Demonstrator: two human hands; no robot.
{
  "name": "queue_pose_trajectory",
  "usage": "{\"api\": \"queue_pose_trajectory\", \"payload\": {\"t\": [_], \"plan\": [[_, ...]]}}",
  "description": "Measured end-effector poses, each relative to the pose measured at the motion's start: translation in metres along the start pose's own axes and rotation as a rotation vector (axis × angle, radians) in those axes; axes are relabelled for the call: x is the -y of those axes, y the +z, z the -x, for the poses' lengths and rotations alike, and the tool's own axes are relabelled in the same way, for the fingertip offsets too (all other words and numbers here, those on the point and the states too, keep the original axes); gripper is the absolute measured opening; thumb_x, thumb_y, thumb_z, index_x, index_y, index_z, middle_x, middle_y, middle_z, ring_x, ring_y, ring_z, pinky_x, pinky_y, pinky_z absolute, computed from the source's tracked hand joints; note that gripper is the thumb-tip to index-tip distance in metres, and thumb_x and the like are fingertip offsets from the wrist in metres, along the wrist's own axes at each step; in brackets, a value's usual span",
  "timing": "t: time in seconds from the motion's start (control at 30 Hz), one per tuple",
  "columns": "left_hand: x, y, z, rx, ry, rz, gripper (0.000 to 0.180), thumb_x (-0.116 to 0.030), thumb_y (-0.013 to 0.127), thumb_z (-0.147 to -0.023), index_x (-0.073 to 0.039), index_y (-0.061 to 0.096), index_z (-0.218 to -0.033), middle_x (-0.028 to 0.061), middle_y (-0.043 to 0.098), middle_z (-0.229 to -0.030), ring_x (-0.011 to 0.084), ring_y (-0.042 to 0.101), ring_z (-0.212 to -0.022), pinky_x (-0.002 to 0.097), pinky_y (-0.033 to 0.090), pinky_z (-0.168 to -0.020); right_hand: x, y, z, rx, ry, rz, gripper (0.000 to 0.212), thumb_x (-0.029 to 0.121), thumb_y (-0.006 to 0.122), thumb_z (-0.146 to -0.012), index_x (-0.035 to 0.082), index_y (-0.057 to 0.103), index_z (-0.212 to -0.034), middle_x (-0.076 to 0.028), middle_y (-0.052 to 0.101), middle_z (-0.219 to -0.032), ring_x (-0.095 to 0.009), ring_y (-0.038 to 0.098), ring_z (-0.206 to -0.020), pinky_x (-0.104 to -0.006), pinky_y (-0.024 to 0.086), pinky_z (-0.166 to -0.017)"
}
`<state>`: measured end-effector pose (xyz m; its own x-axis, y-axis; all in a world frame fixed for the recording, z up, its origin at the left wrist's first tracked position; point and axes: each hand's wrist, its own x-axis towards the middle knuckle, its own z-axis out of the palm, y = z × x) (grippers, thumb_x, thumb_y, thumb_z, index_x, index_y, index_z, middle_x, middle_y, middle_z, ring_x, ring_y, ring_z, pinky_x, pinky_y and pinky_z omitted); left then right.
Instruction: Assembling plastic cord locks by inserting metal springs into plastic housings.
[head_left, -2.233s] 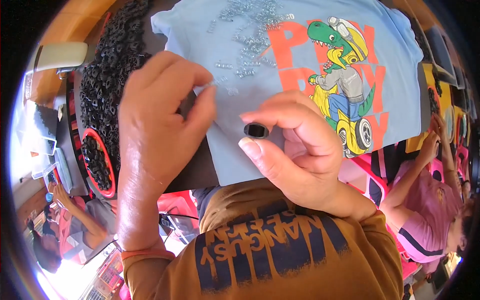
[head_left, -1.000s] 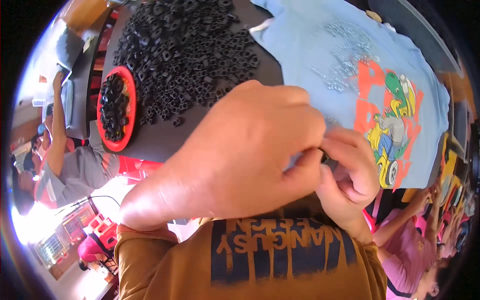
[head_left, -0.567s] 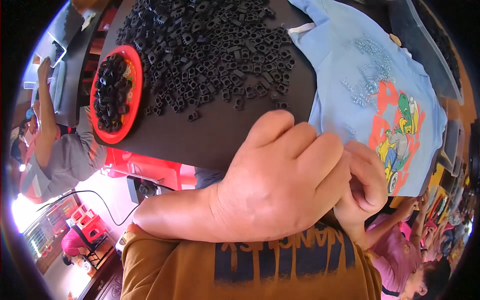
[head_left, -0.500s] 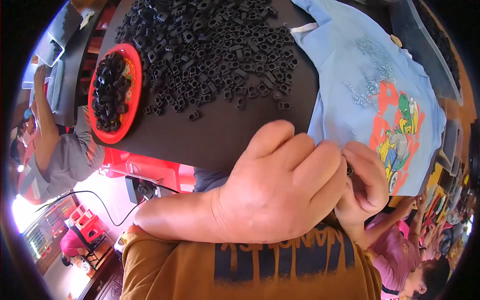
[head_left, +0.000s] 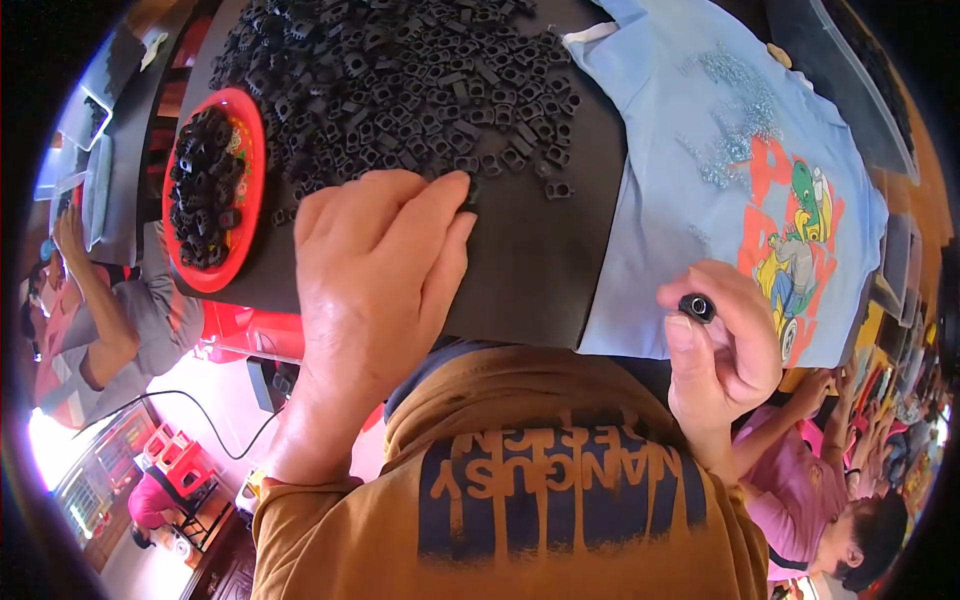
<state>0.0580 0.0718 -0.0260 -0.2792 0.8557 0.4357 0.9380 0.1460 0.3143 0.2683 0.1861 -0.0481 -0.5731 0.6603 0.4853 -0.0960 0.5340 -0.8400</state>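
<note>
My right hand pinches a small black plastic part between thumb and forefinger, over the edge of a light blue shirt; a round hole with a pale ring shows in its end. Over the dark table, my left hand has its thumb and forefinger closed at the near edge of a heap of black plastic parts. A similar black part shows partly at those fingertips, mostly hidden. On the spread blue shirt lies a scatter of tiny clear or silvery pieces.
A red oval tray piled with black parts stands at the table's left. Clear plastic bins line the far right. Other people sit at both sides, one in a pink shirt at lower right. A black cable hangs at lower left.
My hands were together in front of me and are now apart. The left one has moved left and away from me to the heap; the right one keeps a black part, now plainly visible.
</note>
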Motion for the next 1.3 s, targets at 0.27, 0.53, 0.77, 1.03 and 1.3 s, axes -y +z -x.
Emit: {"api": "queue_pose_trajectory", "payload": {"t": [0.27, 0.53, 0.77, 1.03, 1.3], "plan": [[-0.003, 0.004, -0.011, -0.023, 0.051, -0.012, 0.021, -0.007, 0.07, -0.072, -0.006, 0.067, -0.092, 0.0054, 0.059, -0.083, 0.0233, 0.057, -0.074, 0.0348, 0.04, -0.071, -0.001, 0.0, 0.001, -0.008, -0.008, 0.01, 0.029, -0.007, 0.071, -0.069, -0.008, 0.062, -0.096, -0.014, 0.063, -0.079, -0.021, 0.059, -0.067, -0.0291, 0.045, -0.061], [-0.005, 0.007, -0.032, 0.109, 0.088, -0.092, 0.018, -0.008, 0.071, -0.071, -0.006, 0.068, -0.089, 0.0071, 0.06, -0.084, 0.0252, 0.055, -0.077, 0.0334, 0.042, -0.072, -0.003, -0.002, -0.001, 0.016, -0.017, 0.029, 0.031, -0.004, 0.073, -0.067, -0.004, 0.064, -0.096, -0.012, 0.065, -0.08, -0.022, 0.057, -0.062, -0.0297, 0.043, -0.056], [-0.007, 0.004, -0.041, 0.04, 0.088, -0.03, 0.014, -0.004, 0.068, -0.072, -0.004, 0.068, -0.086, 0.0067, 0.059, -0.081, 0.0221, 0.055, -0.07, 0.0318, 0.043, -0.067, -0.007, -0.001, -0.004, -0.019, -0.031, -0.013, 0.03, -0.004, 0.073, -0.066, -0.004, 0.064, -0.095, -0.011, 0.065, -0.078, -0.021, 0.057, -0.058, -0.0293, 0.042, -0.051], [-0.057, -0.005, -0.044, 0.374, -0.152, 0.793, 0.021, -0.004, 0.057, -0.073, 0.003, 0.068, -0.089, 0.0073, 0.055, -0.085, 0.0124, 0.048, -0.076, 0.0232, 0.036, -0.067, -0.01, -0.01, 0.0, 0.052, -0.031, -0.132, 0.031, -0.01, 0.067, -0.071, -0.006, 0.058, -0.101, -0.014, 0.061, -0.086, -0.021, 0.059, -0.073, -0.0301, 0.045, -0.064], [-0.068, -0.001, -0.047, 0.463, -0.218, 0.82, 0.019, -0.007, 0.058, -0.078, 0.003, 0.068, -0.091, 0.0061, 0.054, -0.082, 0.0123, 0.048, -0.074, 0.0227, 0.036, -0.066, -0.004, -0.009, -0.004, -0.048, 0.058, -0.186, 0.022, 0.001, 0.076, -0.068, -0.001, 0.066, -0.088, -0.009, 0.064, -0.076, -0.022, 0.061, -0.064, -0.0287, 0.047, -0.054]]}}
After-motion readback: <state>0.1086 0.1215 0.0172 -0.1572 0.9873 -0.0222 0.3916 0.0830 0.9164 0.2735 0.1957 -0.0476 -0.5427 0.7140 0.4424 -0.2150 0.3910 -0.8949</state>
